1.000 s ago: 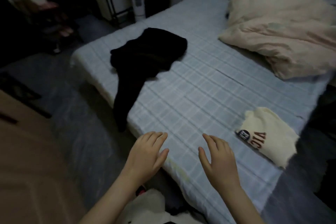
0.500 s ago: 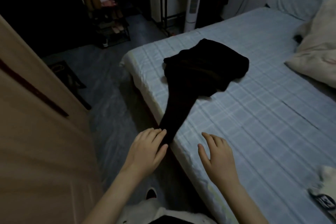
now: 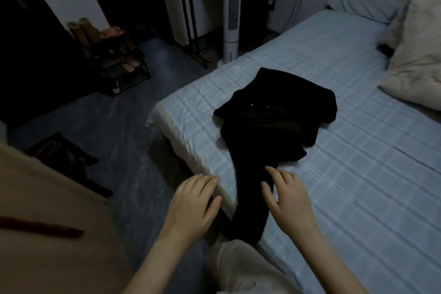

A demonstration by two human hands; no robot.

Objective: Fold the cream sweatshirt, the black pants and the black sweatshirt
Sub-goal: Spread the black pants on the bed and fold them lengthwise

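Left hand [image 3: 191,200]: spread, holding nothing, hovering off the bed [image 3: 358,174] edge. Black garment pile [image 3: 274,122]: lying heaped on bed, one length trailing over the edge. Right hand [image 3: 287,194]: spread, resting on that length. Step: likely starting black pants; next, grasping and drawing flat

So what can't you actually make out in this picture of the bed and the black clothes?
- Black heap, head view: too dark to tell pants from sweatshirt, or whether it is one garment or two.
- Cream sweatshirt: nowhere in frame.
- Cream bedding: cut off by the right edge.
- Right hand: whether its fingers touch the cloth, unclear.
- Shoe rack: its contents are dim and small.
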